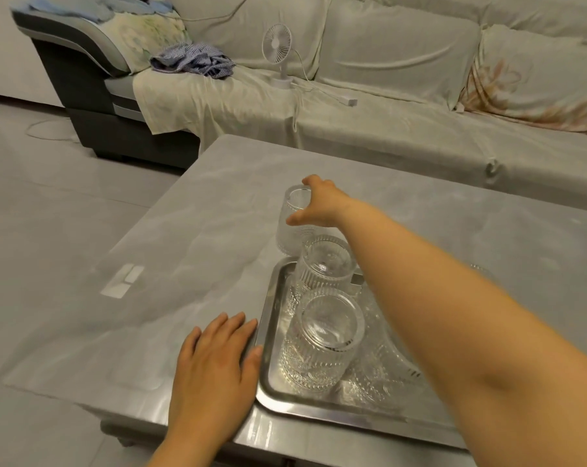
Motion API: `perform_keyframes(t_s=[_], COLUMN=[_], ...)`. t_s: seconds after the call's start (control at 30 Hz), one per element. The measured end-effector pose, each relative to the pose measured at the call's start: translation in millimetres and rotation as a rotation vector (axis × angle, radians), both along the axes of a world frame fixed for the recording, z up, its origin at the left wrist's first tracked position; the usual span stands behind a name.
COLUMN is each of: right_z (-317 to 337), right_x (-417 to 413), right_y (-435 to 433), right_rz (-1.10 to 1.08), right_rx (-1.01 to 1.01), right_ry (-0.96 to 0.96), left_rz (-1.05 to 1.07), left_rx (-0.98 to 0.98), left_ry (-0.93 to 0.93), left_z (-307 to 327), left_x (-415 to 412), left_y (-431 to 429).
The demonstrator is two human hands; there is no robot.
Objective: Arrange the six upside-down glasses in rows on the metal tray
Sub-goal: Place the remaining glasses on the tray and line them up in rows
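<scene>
Right hand (322, 205) is reached out past the far edge of the metal tray (268, 332), thumb and fingers curled around the upturned base of a ribbed glass (290, 224). That glass stands upside down on the grey table (184, 230), just beyond the tray's far rim, under the hand. The grip closes on the top end only; the glass walls below the fingers are free.

Left hand (214, 362) lies flat on the table, palm down, fingers slightly spread, fingertips touching the tray's left rim.

On the tray, to the near side of the right hand and under its forearm: second glass (324, 266) upside down in the far left corner, just beside the gripped one. Third glass (322, 338) upside down, nearer still, to the right of the left hand's fingertips. These two form a column along the tray's left side.

More glass patterning shows under the right forearm on the tray's right half, probably more glasses, but the arm covers them and I can't count them. A sliver of glass (481, 269) shows beyond the forearm on the right.

Well beyond the right hand: a covered sofa (386, 96) with a small white fan (280, 52) and a crumpled striped cloth (192, 60).
</scene>
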State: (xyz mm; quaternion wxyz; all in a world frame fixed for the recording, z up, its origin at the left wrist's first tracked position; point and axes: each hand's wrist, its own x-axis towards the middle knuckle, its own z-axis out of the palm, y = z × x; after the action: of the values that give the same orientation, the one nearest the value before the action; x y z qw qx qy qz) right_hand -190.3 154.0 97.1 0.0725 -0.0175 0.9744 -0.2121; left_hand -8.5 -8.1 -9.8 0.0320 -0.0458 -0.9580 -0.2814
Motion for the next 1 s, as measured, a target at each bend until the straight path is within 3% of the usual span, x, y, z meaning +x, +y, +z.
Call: perform_keyframes(t_s=[0.17,0.3,0.7,1.0], right_z=[-2.3,6.0,125.0,99.0], right_x=[-5.5,4.8,132.7,239.7], right_y=[-2.8,5.7,99.3,161.1], right_rz=[-0.003,-0.038,-0.100,-0.142], right_rx=[-0.085,-0.182,-0.221,-0.218], right_ry=[0.004,0.123,0.459,0.213], left_rz=[0.003,-0.006,-0.032,-0.036], left_rx=[0.011,0.030,0.043,-0.029], left_ry=[-0.003,-0.008,0.016,-0.008], left_z=[-0.5,1.2,6.8,9.9], left_x=[0.4,0.4,4.1,6.3], left_y=[0.5,0.2,0.6,3.0])
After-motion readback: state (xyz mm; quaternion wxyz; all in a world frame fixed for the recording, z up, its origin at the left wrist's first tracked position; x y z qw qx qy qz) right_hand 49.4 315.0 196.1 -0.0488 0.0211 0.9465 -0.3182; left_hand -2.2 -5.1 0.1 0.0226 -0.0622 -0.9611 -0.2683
